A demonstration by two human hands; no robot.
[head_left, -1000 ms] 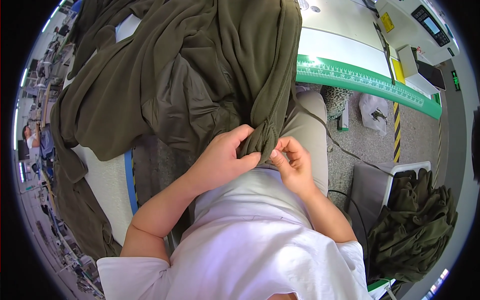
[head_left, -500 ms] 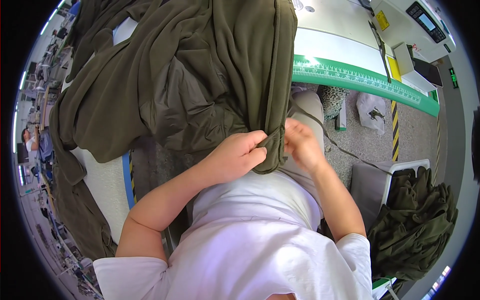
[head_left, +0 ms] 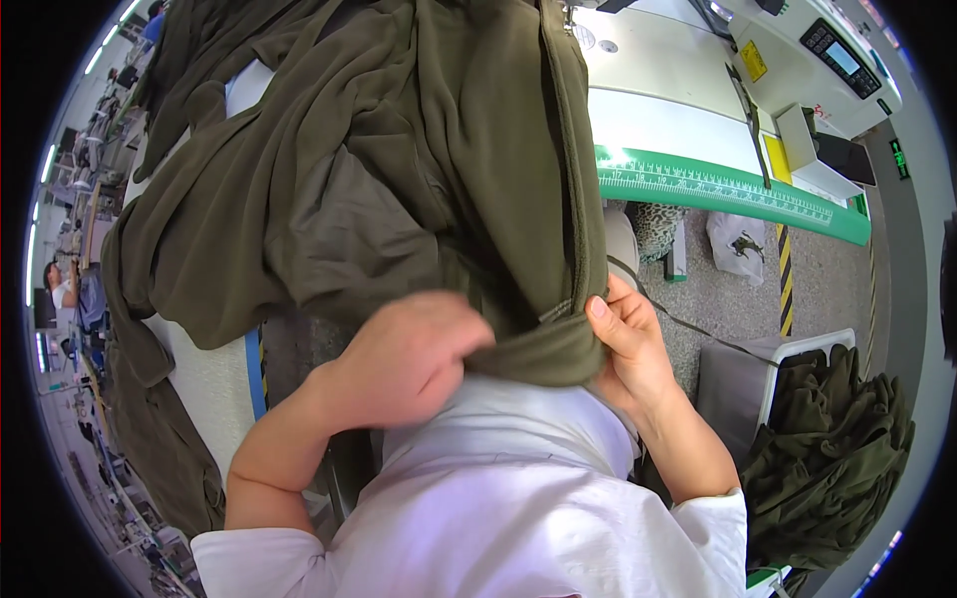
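A dark olive fleece garment drapes off the sewing table over my lap, its near edge folded up across my waist. My right hand pinches the right corner of that folded edge, thumb on top. Smeared by motion, my left hand is at the left end of the same fold; whether its fingers grip the cloth cannot be made out. A long seam runs down the garment's right side to the corner in my right hand. Left of it lies a smooth, thinner olive panel.
Right of the garment is a sewing machine on a white table with a green ruler edge. A grey bin overflows with olive cloth. A narrow olive strip trails towards it. A plastic bag sits on the floor.
The garment's lower edge has spread from a narrow bunch into a wide fold. My left hand has moved left and down, my right hand slightly right and down with the corner.
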